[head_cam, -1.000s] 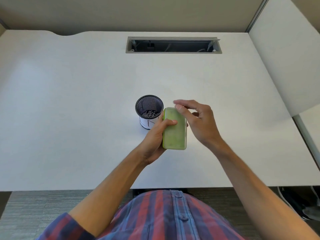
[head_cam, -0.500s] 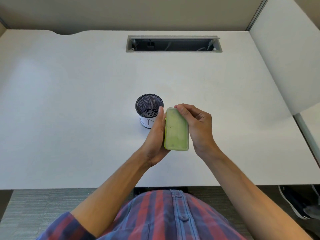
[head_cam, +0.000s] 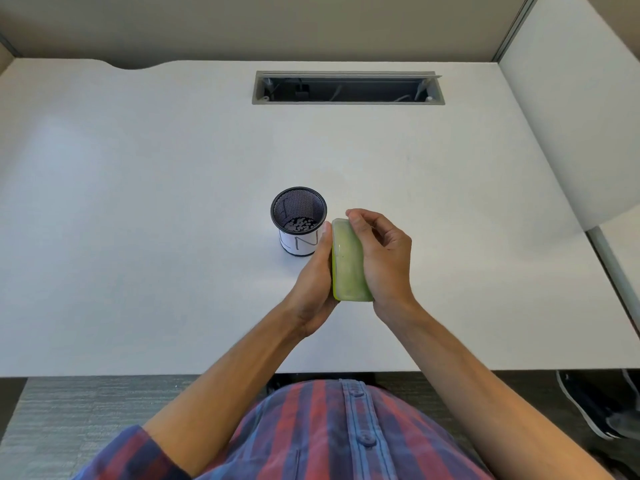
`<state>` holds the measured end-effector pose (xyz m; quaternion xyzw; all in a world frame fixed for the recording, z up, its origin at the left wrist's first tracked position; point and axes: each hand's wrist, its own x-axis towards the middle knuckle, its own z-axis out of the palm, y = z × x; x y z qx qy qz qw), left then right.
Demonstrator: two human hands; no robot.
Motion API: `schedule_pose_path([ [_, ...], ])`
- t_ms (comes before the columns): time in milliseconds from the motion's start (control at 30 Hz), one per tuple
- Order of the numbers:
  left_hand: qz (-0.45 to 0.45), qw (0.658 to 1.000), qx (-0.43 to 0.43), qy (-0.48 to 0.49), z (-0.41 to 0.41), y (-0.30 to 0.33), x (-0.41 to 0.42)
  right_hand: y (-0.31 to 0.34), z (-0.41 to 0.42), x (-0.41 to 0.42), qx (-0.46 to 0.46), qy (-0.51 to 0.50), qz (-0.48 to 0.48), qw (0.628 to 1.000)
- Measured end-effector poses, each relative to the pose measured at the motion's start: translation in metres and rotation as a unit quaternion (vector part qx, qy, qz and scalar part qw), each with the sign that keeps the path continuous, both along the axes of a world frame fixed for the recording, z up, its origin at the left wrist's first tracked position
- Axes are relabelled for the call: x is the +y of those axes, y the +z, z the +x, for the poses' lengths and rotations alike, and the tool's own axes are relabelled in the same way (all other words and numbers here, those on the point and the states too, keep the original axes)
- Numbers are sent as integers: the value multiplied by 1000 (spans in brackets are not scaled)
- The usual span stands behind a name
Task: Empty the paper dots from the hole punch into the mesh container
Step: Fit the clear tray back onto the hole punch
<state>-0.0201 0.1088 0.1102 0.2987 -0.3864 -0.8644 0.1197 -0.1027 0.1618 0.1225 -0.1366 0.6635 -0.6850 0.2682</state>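
Both hands hold a light green hole punch [head_cam: 349, 261] above the white desk [head_cam: 138, 202], near its middle and just right of a black mesh container [head_cam: 298, 220]. The punch is turned so that its flat, pale green underside faces up toward the camera, with a brighter yellow-green edge along its left side. Its long axis runs away from the person, the far end close to the rim of the container.

The left hand [head_cam: 317, 282] cups the punch from the left, palm against its side and the thumb lying along the left edge up toward the far end. The right hand [head_cam: 384, 261] is closed over the right side, its fingers [head_cam: 360, 220] curled over the far right corner of the underside. Both hands are closed on the punch; what their hidden fingers do beneath it cannot be told.

The mesh container stands upright on the desk, touching or almost touching the left thumb. A white paper label with dark strokes wraps its lower part. Inside, on the bottom, lies a layer of small white paper dots [head_cam: 300, 224].

Farther back, a long rectangular cable slot [head_cam: 348, 88] is cut into the desk, with cables dimly seen inside. The person wears a red and blue plaid shirt [head_cam: 329, 431] with short sleeves.
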Motion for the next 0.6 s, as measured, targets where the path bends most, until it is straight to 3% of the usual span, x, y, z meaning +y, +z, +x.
schedule_pose_path([
  [267,-26,997,40,-56,8,-4,-6,-1,-9,3,40,51,38,997],
  [367,-14,997,39,-59,9,-6,-6,3,-22,4,86,129,45,987],
  [600,-26,996,26,-78,7,-4,-5,21,-46,7,83,308,67,945],
])
